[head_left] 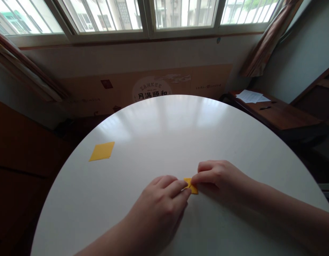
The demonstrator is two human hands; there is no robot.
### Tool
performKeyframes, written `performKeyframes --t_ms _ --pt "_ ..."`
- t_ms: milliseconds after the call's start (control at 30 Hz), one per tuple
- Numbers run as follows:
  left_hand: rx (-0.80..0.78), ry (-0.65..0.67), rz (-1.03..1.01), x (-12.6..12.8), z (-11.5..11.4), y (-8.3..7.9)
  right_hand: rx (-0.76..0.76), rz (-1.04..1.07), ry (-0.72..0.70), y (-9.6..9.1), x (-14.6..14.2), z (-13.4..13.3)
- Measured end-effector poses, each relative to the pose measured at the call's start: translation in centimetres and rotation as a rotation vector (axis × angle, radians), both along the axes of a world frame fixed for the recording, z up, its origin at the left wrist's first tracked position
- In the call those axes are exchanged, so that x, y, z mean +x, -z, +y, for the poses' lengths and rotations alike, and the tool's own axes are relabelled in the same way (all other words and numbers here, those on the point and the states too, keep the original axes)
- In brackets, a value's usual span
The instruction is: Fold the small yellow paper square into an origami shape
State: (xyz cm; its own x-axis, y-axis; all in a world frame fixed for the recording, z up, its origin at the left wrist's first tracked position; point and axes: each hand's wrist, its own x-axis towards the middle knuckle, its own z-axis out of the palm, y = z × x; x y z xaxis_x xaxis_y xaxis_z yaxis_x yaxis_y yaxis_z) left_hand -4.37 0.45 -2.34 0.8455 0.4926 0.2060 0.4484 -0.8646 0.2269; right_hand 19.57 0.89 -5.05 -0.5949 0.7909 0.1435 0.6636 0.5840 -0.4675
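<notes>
Small yellow paper (194,190) on white table (164,142)

Left of the small yellow paper square (194,190), the left hand (159,201) was bare, with a broad, smooth back, softly rounded knuckles (168,209) and slender fingers (177,186). The left forearm (113,236) was uncovered too. Right of the square, the right hand (220,172) was likewise bare, with a narrow wrist (253,190); the right forearm (287,204), also uncovered, widened gradually away from the square.
</notes>
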Motion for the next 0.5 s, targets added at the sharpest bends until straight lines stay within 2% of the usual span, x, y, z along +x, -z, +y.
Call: performKeyframes --t_ms 167,500 --pt "-0.097 0.062 0.045 -0.2 1.6 0.4 0.021 0.002 -0.015 0.0 0.2 0.2" --pt "-0.095 0.053 0.118 0.0 1.1 0.7 -0.015 -0.001 0.043 -0.1 0.0 0.2"
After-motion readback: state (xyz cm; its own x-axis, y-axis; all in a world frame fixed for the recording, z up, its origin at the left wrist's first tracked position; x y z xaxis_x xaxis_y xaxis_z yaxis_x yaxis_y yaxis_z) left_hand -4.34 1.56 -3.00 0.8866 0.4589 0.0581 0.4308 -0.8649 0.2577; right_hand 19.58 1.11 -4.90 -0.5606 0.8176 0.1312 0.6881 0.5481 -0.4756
